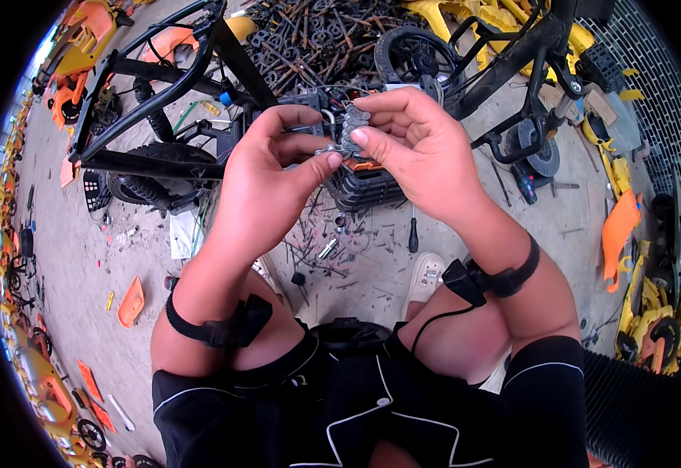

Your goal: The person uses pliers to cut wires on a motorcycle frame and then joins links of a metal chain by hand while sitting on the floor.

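Right above the ribbed black casing (368, 193), a small grey lobed part (354, 125) is held up between the two hands. The right hand (426, 148) pinches it, thumb pressed on its near face and fingers curled behind. The left hand (266, 164) closes thumb and fingertip on its lower left end, the other fingers bent loosely; how far they reach around it is hidden.

Just below the casing, screws and other small bits are strewn over the concrete floor (387, 292), with a short silver cylinder (327, 249) among them. A screwdriver (413, 235) with a black handle lies below the casing, to its right. Beyond the casing rises a heap of dark, rusty rods (313, 47), with a black tyre (414, 56) at the heap's right. Black tubular frames stand on either side of the casing, and well apart from it, down to the left, lies an orange panel (131, 303).
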Available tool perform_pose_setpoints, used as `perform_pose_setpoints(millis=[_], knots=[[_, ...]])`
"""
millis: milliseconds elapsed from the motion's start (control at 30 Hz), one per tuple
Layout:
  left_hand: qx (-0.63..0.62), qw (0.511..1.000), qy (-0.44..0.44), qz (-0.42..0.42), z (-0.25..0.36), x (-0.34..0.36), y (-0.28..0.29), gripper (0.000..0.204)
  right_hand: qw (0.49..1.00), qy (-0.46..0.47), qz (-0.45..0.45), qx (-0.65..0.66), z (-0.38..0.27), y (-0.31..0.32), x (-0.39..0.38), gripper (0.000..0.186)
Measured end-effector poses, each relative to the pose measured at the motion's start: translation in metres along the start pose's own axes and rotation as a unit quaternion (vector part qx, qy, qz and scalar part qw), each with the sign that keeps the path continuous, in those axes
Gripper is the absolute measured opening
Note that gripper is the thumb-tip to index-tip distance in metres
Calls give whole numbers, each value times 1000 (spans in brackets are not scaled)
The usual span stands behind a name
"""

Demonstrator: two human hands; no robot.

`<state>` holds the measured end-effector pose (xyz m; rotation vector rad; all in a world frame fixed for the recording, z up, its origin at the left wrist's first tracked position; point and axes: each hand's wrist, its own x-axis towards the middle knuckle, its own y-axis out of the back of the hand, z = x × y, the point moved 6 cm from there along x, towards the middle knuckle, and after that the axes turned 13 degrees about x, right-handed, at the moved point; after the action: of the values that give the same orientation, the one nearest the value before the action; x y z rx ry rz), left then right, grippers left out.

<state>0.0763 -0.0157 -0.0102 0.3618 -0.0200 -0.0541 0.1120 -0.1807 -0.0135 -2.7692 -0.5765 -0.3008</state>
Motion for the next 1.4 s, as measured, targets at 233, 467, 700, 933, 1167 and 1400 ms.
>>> perform_pose_setpoints(millis=[233, 467, 700, 933, 1167, 1400], knots=[[-18, 1000, -4, 9, -2, 0, 4, 39, 1000, -13, 16, 18, 2, -5, 1, 30], [-102, 994, 23, 25, -6, -1, 5, 35, 999, -8, 21, 26, 5, -2, 1, 32], [-145, 987, 9, 66, -6, -2, 6, 23, 987, -52, 76, 134, 9, -6, -5, 35], [-132, 984, -16, 115, -7, -4, 2, 22, 964, -96, 116, 221, 15, -15, -12, 21], [-141, 983, -21, 115, -11, -3, -2, 22, 955, -94, 116, 257, 27, -17, -13, 15], [-168, 982, -5, 85, -13, -3, -2, 23, 954, -125, 109, 250, 33, -13, -14, 13]])
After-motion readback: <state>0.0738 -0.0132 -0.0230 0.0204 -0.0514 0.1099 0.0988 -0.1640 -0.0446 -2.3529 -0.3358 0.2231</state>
